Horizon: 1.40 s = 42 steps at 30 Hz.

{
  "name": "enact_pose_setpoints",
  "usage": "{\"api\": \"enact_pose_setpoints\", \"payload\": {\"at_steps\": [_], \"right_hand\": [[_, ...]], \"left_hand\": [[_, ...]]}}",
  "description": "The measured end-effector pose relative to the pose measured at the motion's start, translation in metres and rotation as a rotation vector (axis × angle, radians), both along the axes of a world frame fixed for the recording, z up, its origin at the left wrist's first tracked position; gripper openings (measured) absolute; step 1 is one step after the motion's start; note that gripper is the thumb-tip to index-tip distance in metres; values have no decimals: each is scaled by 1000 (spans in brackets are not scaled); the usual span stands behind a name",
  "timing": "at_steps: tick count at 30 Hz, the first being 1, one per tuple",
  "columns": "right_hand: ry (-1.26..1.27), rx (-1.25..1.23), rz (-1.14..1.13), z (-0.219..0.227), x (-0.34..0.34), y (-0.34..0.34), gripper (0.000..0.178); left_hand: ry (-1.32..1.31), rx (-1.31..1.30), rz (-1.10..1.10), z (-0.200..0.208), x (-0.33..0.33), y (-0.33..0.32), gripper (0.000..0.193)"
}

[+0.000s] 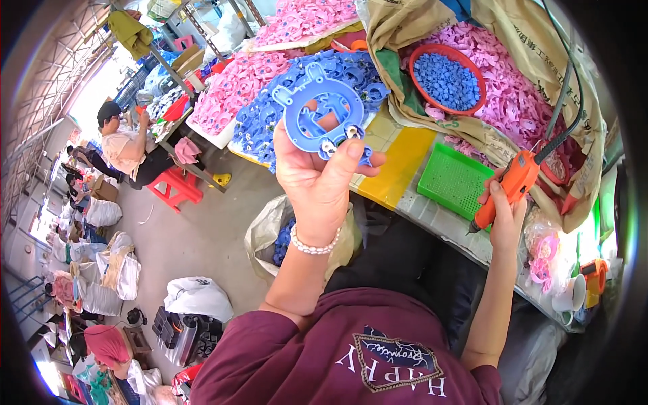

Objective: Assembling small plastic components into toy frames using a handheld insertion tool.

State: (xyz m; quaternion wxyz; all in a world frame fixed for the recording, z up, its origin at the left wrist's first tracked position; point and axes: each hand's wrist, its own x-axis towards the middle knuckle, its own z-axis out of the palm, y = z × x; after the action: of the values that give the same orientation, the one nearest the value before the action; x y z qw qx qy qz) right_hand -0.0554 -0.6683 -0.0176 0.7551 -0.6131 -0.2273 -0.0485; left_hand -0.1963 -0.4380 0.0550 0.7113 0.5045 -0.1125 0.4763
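My left hand (317,179) is raised over the table edge, its thumb and fingers pinching a blue ring-shaped plastic part (291,123). Two small ear-like tabs stick out at the part's top, and small whitish pieces sit by its lower rim near my thumb. An orange electric screwdriver (518,177) is gripped in my right hand (505,212), tip pointing down and left, its dark cord rising behind. Beyond my left hand lies a heap of blue plastic parts (260,125). A green perforated tray (455,182) rests just left of the screwdriver.
Pink plastic parts (226,94) pile up at the far left of the table. A red bowl (480,88) of small blue pieces stands in an open sack (587,128). A white mug (572,293) is at the right. Below hangs a sack (260,236); a co-worker (121,145) sits at left.
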Motion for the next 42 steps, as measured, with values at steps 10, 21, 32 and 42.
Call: {"api": "enact_pose_setpoints", "payload": {"at_steps": [10,21,32,42], "right_hand": [[16,21,8,-1,-3,0,26],[19,37,40,-8,0,-19,34],[-78,144,42,-2,52,-14,29],[-108,-35,-169,-31,94,19,32]], "left_hand": [[63,-127,-291,11,-6,1,41],[156,-182,-469,0,25,-7,38],[648,-140,-577,-109,82,-28,51],[1078,-279,-984,-164,85,-65,51]]}}
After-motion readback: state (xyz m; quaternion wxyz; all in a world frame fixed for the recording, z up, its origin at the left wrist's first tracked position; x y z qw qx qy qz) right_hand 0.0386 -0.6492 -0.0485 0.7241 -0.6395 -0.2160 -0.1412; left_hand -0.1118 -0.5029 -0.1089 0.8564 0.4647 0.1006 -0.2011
